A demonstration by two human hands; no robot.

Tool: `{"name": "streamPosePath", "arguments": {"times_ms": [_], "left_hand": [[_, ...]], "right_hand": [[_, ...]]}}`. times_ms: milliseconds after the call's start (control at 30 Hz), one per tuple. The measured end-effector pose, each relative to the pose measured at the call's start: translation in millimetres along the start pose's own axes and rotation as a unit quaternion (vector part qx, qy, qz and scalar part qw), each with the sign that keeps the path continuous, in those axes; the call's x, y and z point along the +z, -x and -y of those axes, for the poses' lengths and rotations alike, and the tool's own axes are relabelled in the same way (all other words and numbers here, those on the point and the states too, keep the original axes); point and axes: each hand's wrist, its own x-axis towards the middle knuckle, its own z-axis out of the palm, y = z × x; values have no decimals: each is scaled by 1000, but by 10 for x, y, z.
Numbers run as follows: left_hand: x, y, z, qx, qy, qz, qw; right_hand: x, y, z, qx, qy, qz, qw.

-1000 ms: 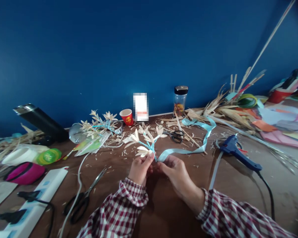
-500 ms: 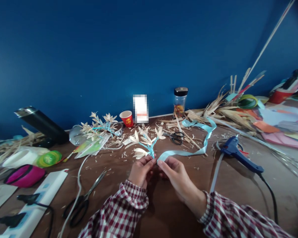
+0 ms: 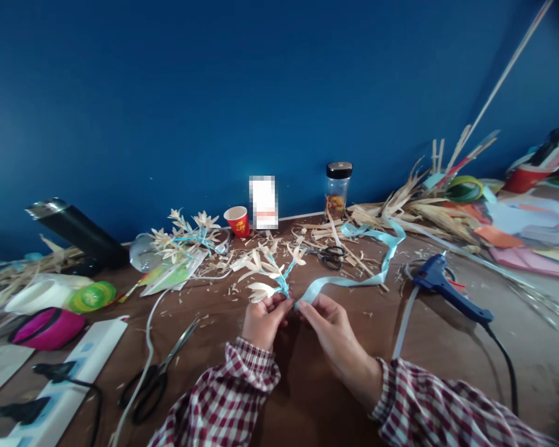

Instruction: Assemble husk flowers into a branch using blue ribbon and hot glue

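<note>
My left hand (image 3: 266,320) pinches the lower stem of a cream flower spray (image 3: 271,268), whose stems are wrapped in light blue. The blossoms fan out above my fingers. Close beside it, my right hand (image 3: 338,329) is closed on the near end of a light blue ribbon (image 3: 349,282), thumb against index finger. From there the ribbon runs right and curls back across the table to the husk pile. Both sets of fingertips almost meet at the stem's foot, where they hide how ribbon and stem join.
Scissors (image 3: 161,372) lie left of my arms, near a white power strip (image 3: 74,385). On the right rests a blue glue gun (image 3: 451,290) with its cord. Behind stand a red paper cup (image 3: 237,222), a lidded jar (image 3: 338,191) and another flower bunch (image 3: 186,237). Dried husks (image 3: 400,208) lie at back right.
The flower spray has turned and tipped slightly to the left in my left hand. Both hands have stayed nearly in place, still holding stem and ribbon.
</note>
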Motion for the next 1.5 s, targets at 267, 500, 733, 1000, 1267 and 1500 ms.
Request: {"name": "streamPosePath", "arguments": {"times_ms": [267, 500, 733, 1000, 1267, 1500], "left_hand": [[-69, -27, -24, -14, -16, 43, 999], [-53, -21, -39, -2, 6, 20, 1000], [-48, -10, -44, -23, 18, -2, 1000], [-109, -88, 4, 1, 31, -29, 999], [-79, -26, -36, -50, 83, -7, 995], [-86, 100, 7, -72, 91, 26, 993]], "right_hand": [[-19, -92, 183, 72, -87, -29, 993], [-79, -201, 275, 21, -94, -63, 993], [-140, -247, 274, -36, -38, -98, 994], [-163, -221, 241, 10, 48, -114, 992], [-131, 41, 326, 93, 199, 48, 974], [-107, 108, 181, 14, 316, 163, 934]]}}
